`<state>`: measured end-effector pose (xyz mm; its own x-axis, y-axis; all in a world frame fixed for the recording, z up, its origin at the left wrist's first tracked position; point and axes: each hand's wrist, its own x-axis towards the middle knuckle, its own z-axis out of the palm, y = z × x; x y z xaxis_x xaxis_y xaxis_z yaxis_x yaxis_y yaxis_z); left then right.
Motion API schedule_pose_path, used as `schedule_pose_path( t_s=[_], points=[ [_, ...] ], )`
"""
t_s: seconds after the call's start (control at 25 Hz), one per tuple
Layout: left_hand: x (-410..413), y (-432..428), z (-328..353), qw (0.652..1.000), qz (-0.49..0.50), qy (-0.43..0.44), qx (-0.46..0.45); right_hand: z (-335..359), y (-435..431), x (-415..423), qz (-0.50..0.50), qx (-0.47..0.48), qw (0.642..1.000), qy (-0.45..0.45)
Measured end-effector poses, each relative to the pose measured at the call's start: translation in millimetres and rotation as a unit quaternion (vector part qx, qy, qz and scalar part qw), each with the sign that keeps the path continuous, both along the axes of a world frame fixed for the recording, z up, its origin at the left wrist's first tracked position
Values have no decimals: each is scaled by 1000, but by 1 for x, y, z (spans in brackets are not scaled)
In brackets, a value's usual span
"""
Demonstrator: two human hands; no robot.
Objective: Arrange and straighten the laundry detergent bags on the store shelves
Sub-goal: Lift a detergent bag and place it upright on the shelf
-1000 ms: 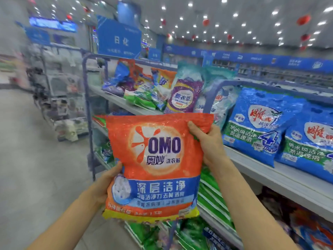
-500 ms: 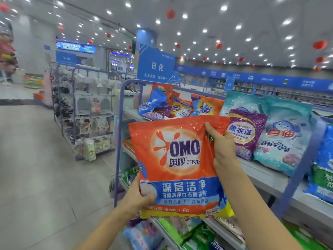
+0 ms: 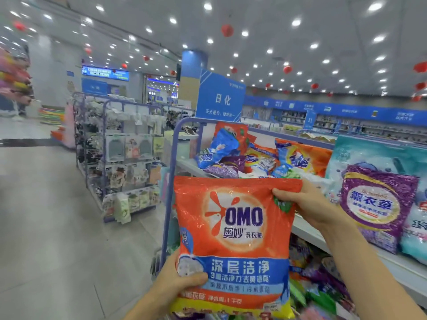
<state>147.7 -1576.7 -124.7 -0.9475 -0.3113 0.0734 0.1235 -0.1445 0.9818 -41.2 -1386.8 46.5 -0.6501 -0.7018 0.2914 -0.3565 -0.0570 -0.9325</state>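
Now, both hands on the orange OMO detergent bag.
My right hand pinches its top corner and my left hand grips the bottom. It hangs upright before the top shelf. I'd seat it label-out, clear of the jumbled bags.

Bright ceiling spotlights light the store; edges bend and blur, glare on the orange bag.

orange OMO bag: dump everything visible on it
Glossy orange plastic OMO bag, full and crinkled. Purple OMO lettering on a pale sunburst, blue band of white Chinese text below, yellow strip along the bottom. Held upright in the air, front to camera, before the shelf frame. The left hand grips one lower corner; the right hand pinches the opposite top corner.
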Motion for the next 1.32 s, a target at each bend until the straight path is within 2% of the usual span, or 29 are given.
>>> schedule_pose_path(
  t_s=[0.16,0.24,0.32,0.4,0.48,0.64,0.72,0.84,0.92,1.0,1.12,1.2,1.24,1.32],
  points=[
    [-37,-59,0,1000,3,-1,16,11,-58,-39,-13,67,995,79],
    [-64,-85,7,999,7,15,28,25,-81,-63,-20,114,979,169],
    [-90,-113,17,999,12,25,27,50,-107,-85,-91,144,933,317],
    [-116,-141,22,1000,7,22,6,71,-146,-89,-149,138,869,451],
    [-146,-168,26,1000,-1,10,-13,73,-206,-91,-129,150,842,503],
    [-193,-204,27,999,-29,16,-12,43,-316,-114,-95,303,814,485],
    [-211,-219,25,999,-45,20,-17,27,-338,-136,-102,323,820,462],
    [-238,-245,31,994,-88,37,-51,20,-342,-164,-151,254,849,439],
    [-257,-262,43,989,-111,55,-75,29,-336,-178,-223,203,842,447],
    [-277,-278,56,984,-147,72,-75,45,-339,-183,-274,180,821,468],
    [-304,-312,74,979,-171,85,-72,71,-377,-182,-312,195,756,541],
    [-319,-339,84,977,-177,100,-59,92,-393,-185,-340,165,751,542],
    [-328,-354,86,978,-176,106,-44,100,-390,-188,-366,121,759,525],
    [-345,-382,93,980,-163,115,-25,103,-361,-200,-457,-42,753,471]
  ],
)
